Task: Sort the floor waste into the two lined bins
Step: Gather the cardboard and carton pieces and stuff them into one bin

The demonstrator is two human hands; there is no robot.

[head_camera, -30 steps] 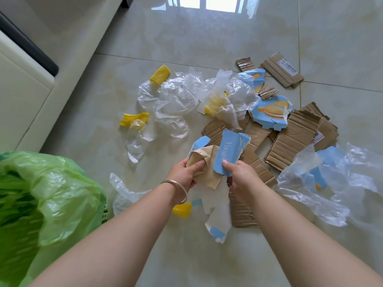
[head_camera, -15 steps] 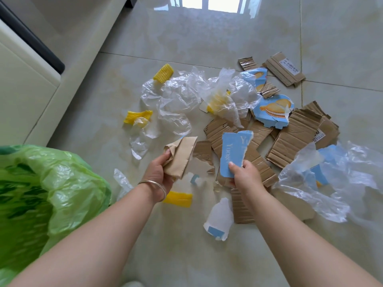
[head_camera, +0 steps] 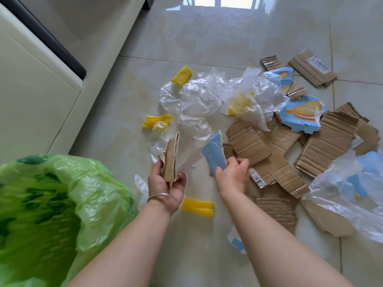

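My left hand (head_camera: pixel 165 183) grips a folded tan piece of card (head_camera: pixel 171 160), held upright over the floor. My right hand (head_camera: pixel 234 175) pinches a torn light-blue piece of packaging (head_camera: pixel 214 154) by its lower edge. A bin with a green liner (head_camera: pixel 62 204) stands at lower left, close to my left forearm. Only one bin is in view. Torn brown cardboard (head_camera: pixel 248 141) lies just beyond my right hand.
Clear plastic film (head_camera: pixel 192 100) is crumpled at centre and another sheet (head_camera: pixel 342 193) lies at right. Yellow foam strips (head_camera: pixel 198 207) are scattered around. A blue biscuit-box piece (head_camera: pixel 302 114) rests on the cardboard pile. A white cabinet (head_camera: pixel 31 90) lines the left.
My hands have pulled apart, the left taking the tan card leftwards towards the green bin, the right keeping the blue piece. The view has shifted, bringing more of the bin into frame.
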